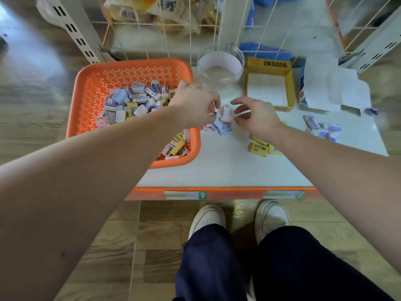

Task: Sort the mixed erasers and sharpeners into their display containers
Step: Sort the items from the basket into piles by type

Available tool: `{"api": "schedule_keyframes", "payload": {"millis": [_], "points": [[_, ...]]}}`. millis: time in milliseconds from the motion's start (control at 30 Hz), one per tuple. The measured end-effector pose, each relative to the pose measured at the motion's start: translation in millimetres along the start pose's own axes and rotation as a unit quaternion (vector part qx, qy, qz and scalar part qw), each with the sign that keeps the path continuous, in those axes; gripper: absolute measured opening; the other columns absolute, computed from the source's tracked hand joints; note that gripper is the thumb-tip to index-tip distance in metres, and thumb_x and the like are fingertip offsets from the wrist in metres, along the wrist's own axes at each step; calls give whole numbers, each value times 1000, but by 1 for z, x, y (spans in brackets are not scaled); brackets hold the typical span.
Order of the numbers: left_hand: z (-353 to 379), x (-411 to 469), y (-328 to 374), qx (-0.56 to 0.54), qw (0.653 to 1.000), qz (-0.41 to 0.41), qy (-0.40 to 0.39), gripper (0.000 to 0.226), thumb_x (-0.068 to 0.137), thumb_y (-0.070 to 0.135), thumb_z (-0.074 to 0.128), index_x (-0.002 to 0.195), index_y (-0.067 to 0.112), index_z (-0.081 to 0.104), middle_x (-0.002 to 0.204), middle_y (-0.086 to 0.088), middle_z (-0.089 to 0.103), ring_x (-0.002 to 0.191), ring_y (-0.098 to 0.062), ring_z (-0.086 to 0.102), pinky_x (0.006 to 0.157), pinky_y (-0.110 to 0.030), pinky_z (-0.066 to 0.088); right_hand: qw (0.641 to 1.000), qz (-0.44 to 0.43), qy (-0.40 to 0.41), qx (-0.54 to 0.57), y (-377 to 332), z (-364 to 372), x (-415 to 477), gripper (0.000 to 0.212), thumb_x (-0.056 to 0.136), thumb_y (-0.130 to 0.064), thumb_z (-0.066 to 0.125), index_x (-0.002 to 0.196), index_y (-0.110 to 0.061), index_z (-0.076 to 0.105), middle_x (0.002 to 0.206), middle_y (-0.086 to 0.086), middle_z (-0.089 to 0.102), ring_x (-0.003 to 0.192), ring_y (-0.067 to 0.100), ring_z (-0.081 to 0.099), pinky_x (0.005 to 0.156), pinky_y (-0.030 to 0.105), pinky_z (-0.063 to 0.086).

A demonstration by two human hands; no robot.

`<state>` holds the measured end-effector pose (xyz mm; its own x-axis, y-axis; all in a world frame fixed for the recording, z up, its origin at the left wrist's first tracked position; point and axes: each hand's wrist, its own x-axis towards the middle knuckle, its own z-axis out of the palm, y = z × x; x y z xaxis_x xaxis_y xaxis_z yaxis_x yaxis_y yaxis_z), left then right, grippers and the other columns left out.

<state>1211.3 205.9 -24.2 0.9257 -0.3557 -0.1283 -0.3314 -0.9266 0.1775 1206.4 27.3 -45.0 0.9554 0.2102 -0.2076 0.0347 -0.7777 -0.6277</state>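
1. Shop floor in wood-look tile, wire racks behind. A low white desk [217, 170] with an orange front edge carries everything.
2. Left grip [195, 105]: fingers curled, tips pinching a small pink piece [213, 110].
3. Right grip [256, 116]: thumb and forefinger drawn close together. Too blurred to tell whether they hold anything.
4. A pale piece [226, 110] stands between the two grips, long axis roughly upright. Contact with either grip can't be read.
5. Just below both grips, on the desk: a small pink and blue pile [221, 127].
6. Left of and under the left grip's forearm: an orange basket [134, 64], with the mixed stock [132, 103] heaped inside.
7. The key relation is that both containers lie beyond the grips.
   - The clear round tub [220, 64] is straight beyond the left grip, which is the nearer hand to it.
   - The yellow 2B box [289, 83] is beyond and slightly right of the right grip, which is nearer to it.
8. Near the right grip's wrist: yellow erasers [259, 147]. Further right: a blue-white pile [323, 129].
9. Judgement: sorting is at an early stage. The basket is well stocked and both containers look bare inside. The pink piece likely needs a short forward reach.
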Motion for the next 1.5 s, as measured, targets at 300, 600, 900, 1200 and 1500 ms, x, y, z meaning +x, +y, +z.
{"api": "schedule_keyframes", "payload": {"millis": [300, 600, 900, 1200, 1500], "points": [[-20, -54, -46, -371, 866, -262, 211, 27, 88, 9, 52, 114, 15, 55, 102, 7, 57, 90, -8, 54, 76, -14, 46, 997, -40, 41, -45, -43, -18, 0, 29, 89, -4, 50, 113, -15, 63, 111, 2, 64, 97, 18, 61, 80, 21, 42], [17, -113, -95, -278, 911, -274, 133, 25, 87, 5, 57, 111, 11, 59, 100, 3, 59, 90, -10, 53, 76, -16, 42, 976, -204, 5, -76, -109, 48, -3, 26, 88, -2, 51, 106, -9, 68, 107, 9, 64, 94, 18, 57, 82, 25, 44], [33, -117, -102, -314, 894, -275, 160, 28, 85, 9, 62, 113, 13, 60, 109, 2, 62, 98, -11, 55, 80, -14, 41, 952, -201, -64, -221, -127, 98, 5, 53, 89, -12, 52, 139, -24, 39, 140, -1, 44, 123, 24, 46, 86, 37, 46], [39, -114, -99, -237, 931, -258, 106, 31, 82, 19, 66, 113, 26, 61, 124, 1, 56, 121, -26, 41, 100, -39, 37, 922, -210, -99, -309, -115, 119, 11, 61, 86, 1, 47, 142, -22, 33, 140, 4, 36, 126, 29, 38, 93, 47, 44], [36, -116, -95, -133, 960, -246, 29, 42, 80, 29, 70, 120, 25, 60, 139, 1, 34, 129, -27, 23, 104, -41, 31, 942, -182, -58, -275, -116, 122, 15, 50, 84, 2, 52, 130, -15, 41, 129, 8, 44, 110, 30, 52, 80, 40, 46]]}}
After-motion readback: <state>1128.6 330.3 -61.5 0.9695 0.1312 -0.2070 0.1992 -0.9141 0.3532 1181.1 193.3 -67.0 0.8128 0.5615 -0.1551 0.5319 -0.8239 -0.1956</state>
